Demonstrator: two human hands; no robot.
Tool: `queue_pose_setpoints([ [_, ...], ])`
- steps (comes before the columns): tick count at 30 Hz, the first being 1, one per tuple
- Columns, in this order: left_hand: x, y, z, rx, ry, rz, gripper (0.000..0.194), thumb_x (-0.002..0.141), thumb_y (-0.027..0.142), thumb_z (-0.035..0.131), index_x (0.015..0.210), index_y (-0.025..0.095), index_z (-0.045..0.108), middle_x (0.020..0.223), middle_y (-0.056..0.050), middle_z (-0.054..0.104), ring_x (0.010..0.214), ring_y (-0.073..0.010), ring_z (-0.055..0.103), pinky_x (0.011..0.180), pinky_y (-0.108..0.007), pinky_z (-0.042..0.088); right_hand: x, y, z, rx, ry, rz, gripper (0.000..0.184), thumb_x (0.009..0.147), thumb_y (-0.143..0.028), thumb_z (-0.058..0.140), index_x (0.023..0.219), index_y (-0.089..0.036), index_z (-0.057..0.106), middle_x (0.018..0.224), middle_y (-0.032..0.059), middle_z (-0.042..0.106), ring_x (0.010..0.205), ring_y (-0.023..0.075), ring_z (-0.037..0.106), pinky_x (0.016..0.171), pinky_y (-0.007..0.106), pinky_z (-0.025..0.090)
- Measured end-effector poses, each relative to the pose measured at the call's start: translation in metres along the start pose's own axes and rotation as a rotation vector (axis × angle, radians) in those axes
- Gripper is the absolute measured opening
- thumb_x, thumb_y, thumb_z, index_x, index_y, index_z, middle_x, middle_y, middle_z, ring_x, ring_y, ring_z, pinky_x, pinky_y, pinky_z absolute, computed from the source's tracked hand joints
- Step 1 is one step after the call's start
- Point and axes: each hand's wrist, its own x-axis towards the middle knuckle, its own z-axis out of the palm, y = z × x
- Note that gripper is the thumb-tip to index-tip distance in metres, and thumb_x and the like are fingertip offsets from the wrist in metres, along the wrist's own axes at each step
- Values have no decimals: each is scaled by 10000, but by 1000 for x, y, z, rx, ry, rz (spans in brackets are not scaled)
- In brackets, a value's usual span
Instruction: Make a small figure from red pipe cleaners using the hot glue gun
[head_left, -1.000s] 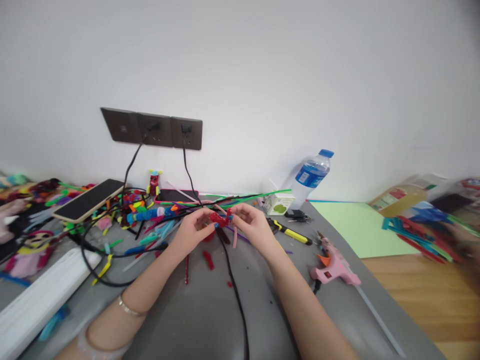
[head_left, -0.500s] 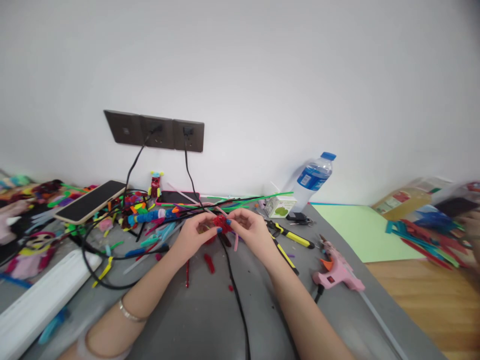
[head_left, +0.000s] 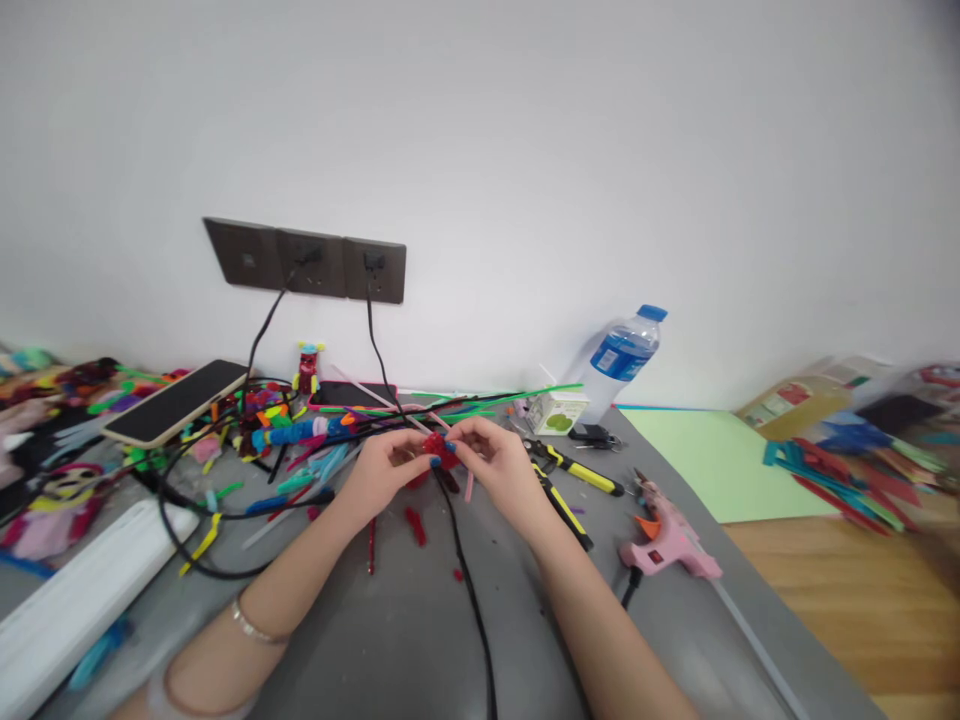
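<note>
A small red fuzzy piece (head_left: 439, 450), which looks like bent pipe cleaner, is pinched between my two hands above the grey table. My left hand (head_left: 390, 470) grips its left side with thumb and fingers. On the other side, my right hand (head_left: 491, 462) holds it between thumb and fingertips. A pale pink pipe cleaner (head_left: 469, 486) hangs beside the right fingers. Beneath the hands, a red scrap (head_left: 415, 526) and a thin red stick (head_left: 372, 546) lie on the table. My fingers cover part of the red piece, so its full shape is hidden.
Yellow-black pliers (head_left: 581, 468) and a pink glue gun (head_left: 667, 535) lie right. A water bottle (head_left: 622, 360) leans on the wall by a small box (head_left: 556, 412). Left are a phone (head_left: 180, 402), a white power strip (head_left: 90, 600) and pipe-cleaner scraps. A black cable (head_left: 469, 590) crosses the front.
My right fingertips have shifted slightly up and left on the red piece. Both hands keep their hold, and the whole view has drifted a little.
</note>
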Motion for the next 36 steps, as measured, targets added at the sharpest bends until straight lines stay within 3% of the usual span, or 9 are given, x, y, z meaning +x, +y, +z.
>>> queue_pose_setpoints([
  [12,0,5,3,-143,54,-59,299,718,351,789,921,147,708,784,-26,699,678,-140,593,636,-239,461,3,4,-10,-7,73,-129,123,897,-253,591,962,-196,678,900,50,670,745,164,598,663,287,471],
  [15,0,5,3,-183,43,-59,311,709,358,806,920,151,708,824,-34,708,712,-147,604,643,-238,457,4,5,-15,-37,28,-212,115,901,-249,628,953,-214,724,945,67,664,853,192,609,718,309,488],
  [18,0,4,3,-238,35,-78,329,691,353,830,922,151,711,845,-35,712,725,-139,601,642,-229,446,6,7,-20,-16,-44,-263,135,906,-269,654,1007,-242,738,1029,82,665,1007,224,613,869,368,508],
  [24,1,4,5,-448,-11,-202,370,638,369,876,885,144,718,734,-5,668,613,-85,532,593,-210,405,5,9,-26,77,-217,-219,364,890,-380,685,1243,-293,663,1283,98,600,1242,272,556,1026,445,484],
  [27,1,5,5,-512,-37,-232,371,619,367,892,863,143,725,770,-18,679,615,-81,535,602,-217,408,5,10,-28,91,-257,-218,391,884,-393,695,1260,-297,649,1318,99,579,1292,279,522,1074,467,455],
  [32,1,7,4,-523,-58,-242,370,609,367,901,860,147,744,811,-29,695,657,-95,562,637,-230,431,4,10,-27,128,-284,-178,341,893,-396,678,1217,-293,669,1334,102,557,1308,287,503,967,432,555],
  [36,1,7,4,-542,-73,-243,367,605,371,905,855,148,756,804,-34,702,700,-111,587,657,-233,442,3,10,-26,203,-292,-128,355,889,-379,681,1233,-292,656,1322,98,551,1200,272,574,791,361,631],
])
